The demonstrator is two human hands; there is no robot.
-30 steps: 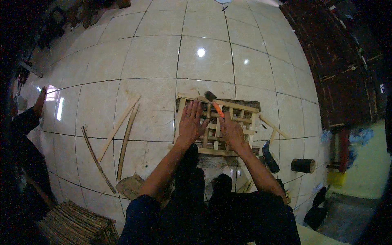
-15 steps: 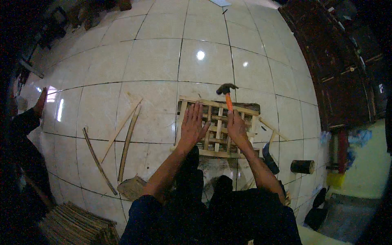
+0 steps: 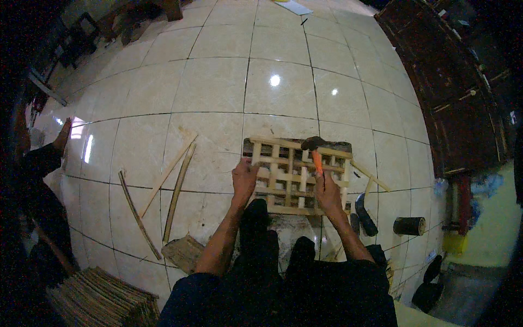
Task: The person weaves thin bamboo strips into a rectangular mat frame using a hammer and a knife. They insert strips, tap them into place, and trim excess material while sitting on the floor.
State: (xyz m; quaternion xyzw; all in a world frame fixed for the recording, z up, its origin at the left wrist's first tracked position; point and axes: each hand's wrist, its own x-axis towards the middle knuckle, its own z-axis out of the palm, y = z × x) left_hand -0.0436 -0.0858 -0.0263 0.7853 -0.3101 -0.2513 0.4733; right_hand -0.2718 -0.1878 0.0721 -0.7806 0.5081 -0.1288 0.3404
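A lattice panel (image 3: 304,177) of pale, crossed wooden or bamboo strips lies flat in front of me. Beneath it is a dark board (image 3: 344,146), showing along the far edge. My left hand (image 3: 245,177) is closed at the panel's left side, its fingers curled over the edge strip. In my right hand (image 3: 328,192) is a claw hammer (image 3: 318,162) with an orange handle, gripped above the panel's right half. The hammer's dark head is over the far edge strip; whether it touches the strip I cannot tell.
Loose strips (image 3: 180,191) lie on the tiles at left, near a flat brown piece (image 3: 184,253) and a stack of strips (image 3: 103,300). At right are a dark curved tool (image 3: 366,215) and a dark cylinder (image 3: 408,225). Another person's limb (image 3: 62,135) shows at far left.
My left hand has gone from lying flat on the lattice panel to curling round its left edge. The hammer head has come down closer to the panel. The whole view has shifted slightly.
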